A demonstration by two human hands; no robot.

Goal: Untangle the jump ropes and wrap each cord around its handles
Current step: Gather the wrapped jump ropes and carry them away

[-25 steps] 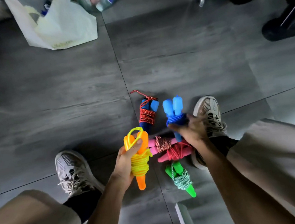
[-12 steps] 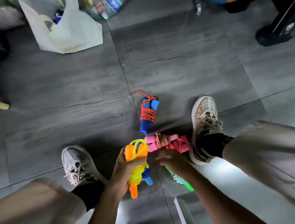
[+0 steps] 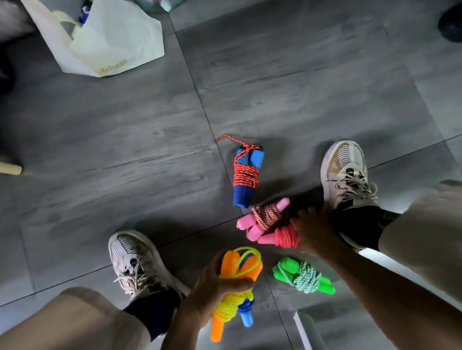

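While L hand [image 3: 220, 285] keeps gripping orange rope bundle [image 3: 232, 288] w/ blue handle [image 3: 245, 314] tucked behind, R hand [image 3: 313, 230] has let blue pair go, now down on red-pink bundle [image 3: 279, 237] by shoe [image 3: 343, 175]; R fingers hidden, grip can't tell. Looks like gathering stage, wrapping done. Bundles neat, cords coiled tight: pink [image 3: 261, 217], green [image 3: 302, 278], blue/red [image 3: 245, 174] on floor [image 3: 134, 157].
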